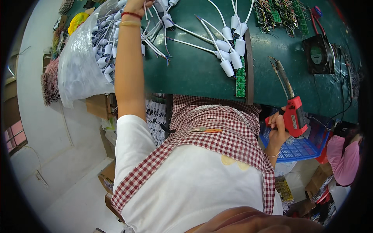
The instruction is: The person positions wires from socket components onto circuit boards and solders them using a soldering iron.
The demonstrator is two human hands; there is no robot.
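My left arm stretches to the far left, where my left hand [136, 5], partly cut off by the top edge, has its fingers closed on a white cable [149, 12] among the loose lamp sockets. My right hand [277, 130] grips a red trigger-handled soldering gun [294, 116]. The gun's metal tip points up and away over the bench, right of a strip of green circuit boards [241, 86]. Several white lamp sockets [227, 67] with cables lie over and beside that strip, which runs along a dark bar [250, 73].
A clear plastic bag [75, 77] of white sockets leans at the bench's left. Bundles of wired circuit boards [276, 15] lie at the back right, near a black fan [319, 54]. A blue basket [297, 151] stands below the right edge of the green bench [186, 75].
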